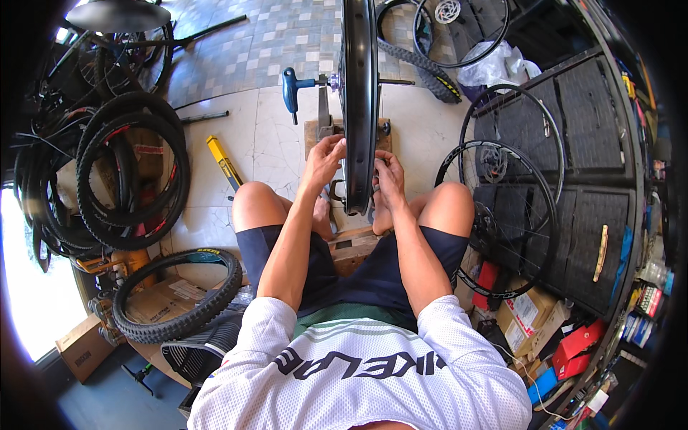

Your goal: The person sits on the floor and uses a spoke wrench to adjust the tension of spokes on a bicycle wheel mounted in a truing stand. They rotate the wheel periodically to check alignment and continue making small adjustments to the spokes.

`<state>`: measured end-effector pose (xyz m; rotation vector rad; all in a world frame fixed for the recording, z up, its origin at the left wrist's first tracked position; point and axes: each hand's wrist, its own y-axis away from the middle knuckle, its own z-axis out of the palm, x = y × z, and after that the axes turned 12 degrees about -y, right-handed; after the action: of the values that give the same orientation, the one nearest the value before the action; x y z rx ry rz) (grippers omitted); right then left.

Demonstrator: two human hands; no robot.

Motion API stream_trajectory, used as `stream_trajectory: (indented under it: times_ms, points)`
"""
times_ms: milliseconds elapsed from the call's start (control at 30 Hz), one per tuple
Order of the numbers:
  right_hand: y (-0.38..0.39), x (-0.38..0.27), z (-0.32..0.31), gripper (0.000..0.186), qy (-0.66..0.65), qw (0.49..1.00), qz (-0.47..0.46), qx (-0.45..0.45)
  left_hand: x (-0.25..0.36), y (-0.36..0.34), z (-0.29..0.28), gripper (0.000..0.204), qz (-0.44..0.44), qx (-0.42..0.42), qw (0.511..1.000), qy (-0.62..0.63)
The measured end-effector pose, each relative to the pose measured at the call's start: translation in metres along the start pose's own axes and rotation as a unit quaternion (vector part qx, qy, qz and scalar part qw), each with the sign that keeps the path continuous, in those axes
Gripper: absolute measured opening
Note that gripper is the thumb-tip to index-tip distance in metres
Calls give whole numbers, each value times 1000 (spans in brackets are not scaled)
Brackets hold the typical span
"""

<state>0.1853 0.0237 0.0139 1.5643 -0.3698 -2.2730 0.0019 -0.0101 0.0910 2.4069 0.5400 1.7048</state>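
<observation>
Looking down into a bike workshop, over a pale tiled floor (261,115). Off to the right, a dark, drawer-fronted cabinet (589,118); over on the left, a heap of black rubber tyres (84,188); near the cabinet, thin-spoked black wheels (555,215). Now front and centre, upright between the knees and edge-on to view: a tall black metal bicycle rim (362,115), above a brown wooden base block (311,136) with a grey metal upright (324,111). Liable to rock or tip towards the feet (322,218) if pressed harder from one side, with both so close below.

In tight, the left hand (324,163), fingertips and thumb drawn in close at the left flank; across from there, the right hand (390,180), fingers curled in at the right flank. Impossible to tell from here whether pinching something small or just resting against metal. Careful: a nipped fingertip possible with any sudden turn. And higher up, a blue T-handled tool with a metal shaft (290,89), jutting left from a small purple metal hub (334,82): easily knocked by a raised left forearm, perhaps enough to fall or twist loose
</observation>
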Motion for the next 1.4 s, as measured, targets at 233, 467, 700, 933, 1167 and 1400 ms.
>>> stream_trajectory:
  times_ms: [233, 467, 700, 933, 1167, 1400]
  points:
    - [-18, 29, -33, 30, 138, 989, -48, 32, -33, -30, 25, 44, 26, -43, 998, 29]
    - [-7, 20, -17, 26, 35, 995, 75, -50, -53, -45, 19, 47, 11, -46, 999, -8]
    - [-9, 23, -19, 27, 212, 976, 27, -31, -68, -39, 33, 45, 35, -60, 986, 149]
    - [6, 5, -1, 27, 280, 957, 31, -73, -99, -36, 20, 66, 15, -123, 989, 76]
    - [4, 14, -17, 30, 360, 927, -65, -79, -55, -17, 27, 65, -53, -115, 985, 120]
    - [5, 19, -10, 34, 364, 927, -51, -75, -55, -8, 29, 55, -42, -108, 981, 155]
